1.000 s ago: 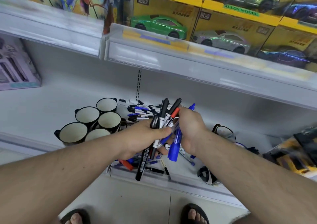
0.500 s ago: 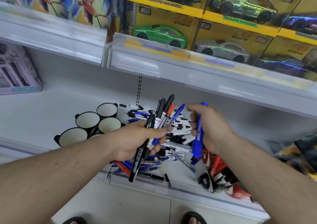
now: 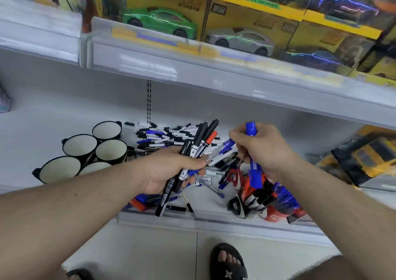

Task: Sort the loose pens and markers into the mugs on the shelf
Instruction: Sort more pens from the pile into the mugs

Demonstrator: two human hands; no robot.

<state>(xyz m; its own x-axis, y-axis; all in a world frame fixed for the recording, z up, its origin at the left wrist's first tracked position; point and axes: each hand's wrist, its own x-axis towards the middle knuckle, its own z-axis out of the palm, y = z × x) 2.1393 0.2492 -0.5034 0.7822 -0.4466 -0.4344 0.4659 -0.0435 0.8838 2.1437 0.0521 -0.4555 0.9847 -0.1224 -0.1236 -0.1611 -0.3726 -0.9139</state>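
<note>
shelf (image 3: 53, 116) carries it all: empty black mugs (image 3: 111, 151) clustered toward its left end, loose pens (image 3: 169, 135) heaped mid-shelf near the back, part-filled mugs (image 3: 276, 204) at the front edge on the right. left hand (image 3: 171, 172) is wrapped round a mixed bundle (image 3: 199, 142), tips fanned upward. right hand (image 3: 263, 149) is curled round one blue marker (image 3: 254, 161), held upright just above the part-filled mugs. my read: drop it cap-up into the blue mug, lower vertically, release only once inside the rim. keep the bundle tight so nothing slides out.
</note>
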